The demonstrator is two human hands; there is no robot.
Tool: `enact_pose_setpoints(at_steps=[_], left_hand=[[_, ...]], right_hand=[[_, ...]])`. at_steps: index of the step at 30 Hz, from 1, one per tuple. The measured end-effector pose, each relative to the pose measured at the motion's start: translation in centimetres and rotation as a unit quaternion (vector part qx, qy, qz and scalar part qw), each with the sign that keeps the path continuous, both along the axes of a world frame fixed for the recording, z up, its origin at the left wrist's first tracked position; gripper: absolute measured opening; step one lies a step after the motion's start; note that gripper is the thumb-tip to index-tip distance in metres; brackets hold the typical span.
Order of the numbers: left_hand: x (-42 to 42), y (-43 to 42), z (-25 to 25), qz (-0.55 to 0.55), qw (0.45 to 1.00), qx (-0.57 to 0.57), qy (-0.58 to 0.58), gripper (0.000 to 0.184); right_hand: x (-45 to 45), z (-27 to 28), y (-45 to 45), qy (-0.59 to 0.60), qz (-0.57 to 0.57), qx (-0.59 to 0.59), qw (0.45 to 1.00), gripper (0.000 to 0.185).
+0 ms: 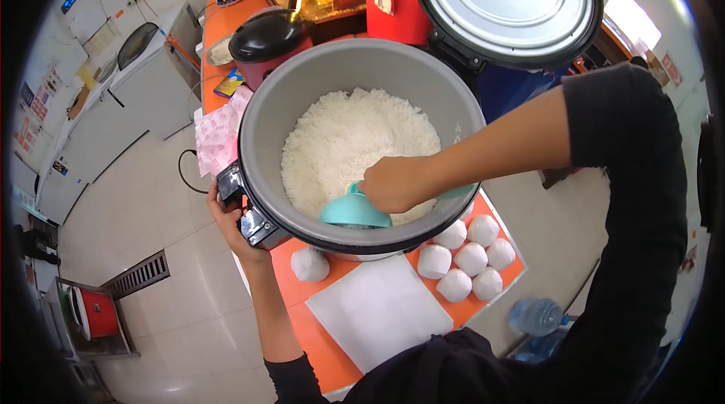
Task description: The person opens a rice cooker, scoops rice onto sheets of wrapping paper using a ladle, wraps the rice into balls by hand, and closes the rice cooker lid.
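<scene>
A large rice cooker (260,102) stands at the middle of the view, its grey pot partly filled with cooked white rice (355,132). Inside the pot, my right hand (400,183) is closed on the handle of a teal scoop (353,211), which rests low against the near wall. Another teal part shows at the right, behind my wrist; whether it belongs to the scoop I cannot tell. My left hand (232,224) grips the cooker's black side handle (258,228), with some fingers hidden behind it. In front of the cooker lies a sheet of white paper (377,309).
Several white paper-wrapped bundles (470,259) sit on the orange table (332,351) at the right, and a single wrapped bundle (310,264) at the left. The cooker's lid (506,4) stands raised behind. A smaller black-lidded cooker (268,35) and a red cooler (389,7) are farther back.
</scene>
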State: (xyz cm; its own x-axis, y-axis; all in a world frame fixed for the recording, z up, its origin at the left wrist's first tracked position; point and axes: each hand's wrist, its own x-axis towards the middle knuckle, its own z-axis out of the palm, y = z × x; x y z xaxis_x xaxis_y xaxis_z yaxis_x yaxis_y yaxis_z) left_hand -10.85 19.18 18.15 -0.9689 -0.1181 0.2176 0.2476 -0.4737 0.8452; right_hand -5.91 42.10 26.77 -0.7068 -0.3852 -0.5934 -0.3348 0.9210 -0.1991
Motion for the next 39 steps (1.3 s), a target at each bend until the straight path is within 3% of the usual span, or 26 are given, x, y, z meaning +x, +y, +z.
enact_pose_setpoints(at_steps=[1, 4, 7, 8, 11, 12, 16, 18, 20, 21, 23, 24, 25, 26, 28, 29, 30, 33, 35, 36, 39], left_hand=[[0.1, 0.0, 0.0, 0.004, 1.0, -0.004, 0.001, 0.061], [-0.1, 0.0, 0.1, 0.005, 1.0, -0.01, 0.0, 0.06], [0.0, -0.3, 0.1, 0.01, 0.999, -0.044, 0.01, 0.061], [-0.2, -0.6, -0.5, -0.006, 0.998, -0.053, 0.031, 0.054], [1.9, -0.6, 0.1, 0.075, 0.989, -0.126, -0.029, 0.052], [4.1, -0.5, 0.1, 0.103, 0.982, -0.158, -0.023, 0.06], [14.4, -1.3, -3.2, 0.164, 0.946, -0.262, 0.094, 0.051], [20.8, -2.8, -6.7, 0.122, 0.911, -0.391, 0.057, 0.041], [26.5, -3.5, -8.6, 0.001, 0.868, -0.496, -0.033, 0.036], [28.6, -3.8, -10.2, -0.032, 0.837, -0.546, -0.025, 0.037], [32.2, -4.2, -14.5, -0.1, 0.767, -0.634, -0.015, 0.04], [33.4, -3.7, -14.9, -0.075, 0.765, -0.639, -0.026, 0.046], [34.1, -3.2, -15.2, -0.05, 0.762, -0.645, -0.035, 0.052], [34.8, -3.2, -16.8, -0.024, 0.728, -0.685, -0.033, 0.075], [35.6, -3.1, -17.4, -0.031, 0.731, -0.679, -0.061, 0.09], [35.5, -2.9, -17.6, -0.032, 0.733, -0.676, -0.071, 0.098], [35.6, -3.0, -17.9, -0.028, 0.742, -0.666, -0.076, 0.102], [35.8, -3.4, -18.7, -0.026, 0.757, -0.647, -0.088, 0.111], [35.7, -3.4, -18.9, -0.03, 0.753, -0.65, -0.102, 0.113], [35.5, -3.3, -19.0, -0.027, 0.752, -0.651, -0.1, 0.114], [36.1, -3.4, -19.2, -0.03, 0.749, -0.653, -0.107, 0.115]], right_hand=[[0.0, -0.4, 0.8, 0.024, 0.017, -0.011, 0.999, 0.023], [0.5, 3.1, 0.7, -0.059, -0.135, -0.022, 0.989, 0.03], [0.1, 3.3, 1.7, -0.114, -0.202, -0.081, 0.969, 0.04], [0.0, 3.5, 2.2, -0.128, -0.2, -0.093, 0.967, 0.043], [-2.4, 2.6, 5.6, -0.351, -0.235, -0.133, 0.896, 0.039], [-2.9, 2.0, 7.5, -0.401, -0.22, -0.139, 0.878, 0.036], [-1.1, 4.8, 10.7, -0.285, -0.293, -0.193, 0.892, 0.034], [2.3, 8.7, 9.9, -0.206, -0.314, -0.213, 0.902, 0.033], [6.7, 10.5, 8.7, -0.143, -0.353, -0.276, 0.883, 0.032], [8.9, 10.1, 8.0, -0.117, -0.37, -0.306, 0.869, 0.033], [13.2, 7.8, 6.7, -0.061, -0.353, -0.34, 0.869, 0.038], [15.3, 5.4, 6.0, -0.055, -0.364, -0.33, 0.869, 0.043], [17.2, 3.2, 4.5, -0.11, -0.395, -0.318, 0.855, 0.042], [18.7, -0.9, 3.1, -0.161, -0.427, -0.371, 0.809, 0.033], [20.4, -9.6, 1.2, -0.358, -0.413, -0.435, 0.716, 0.023], [20.6, -16.3, 0.7, -0.376, -0.401, -0.449, 0.704, 0.022], [20.2, -18.6, -0.5, -0.363, -0.431, -0.346, 0.75, 0.023], [18.4, -23.8, -1.4, -0.291, -0.275, -0.236, 0.886, 0.046], [16.4, -26.1, -1.1, -0.12, -0.127, -0.207, 0.963, 0.047], [15.8, -26.3, -1.2, 0.017, -0.047, -0.195, 0.979, 0.046], [19.8, -23.1, -3.9, 0.292, -0.09, -0.121, 0.944, 0.041]])
